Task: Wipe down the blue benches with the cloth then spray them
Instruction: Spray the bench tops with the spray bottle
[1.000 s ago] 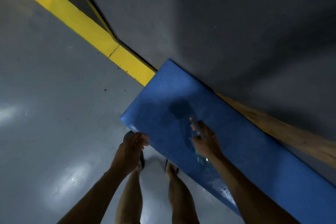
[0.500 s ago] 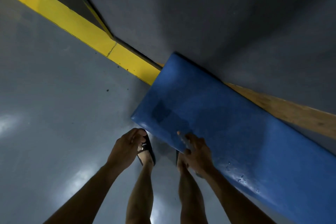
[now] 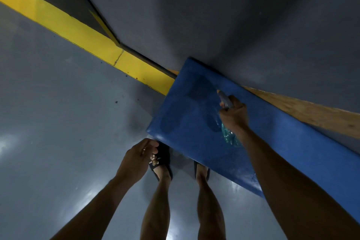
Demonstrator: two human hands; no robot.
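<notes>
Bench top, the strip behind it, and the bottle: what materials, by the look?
Bench: blue top, likely vinyl or painted; matte with a faint sheen and rounded edges, dark wet-looking patches.
Strip behind it: bare wood or plywood, tan with visible grain.
Spray bottle in the right hand: clear plastic, see-through with glints; blurred, so uncertain.

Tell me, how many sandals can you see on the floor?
2. One sandal is on the left foot, beside the left hand. The other sandal is on the right foot, partly hidden under the blue bench.
</notes>
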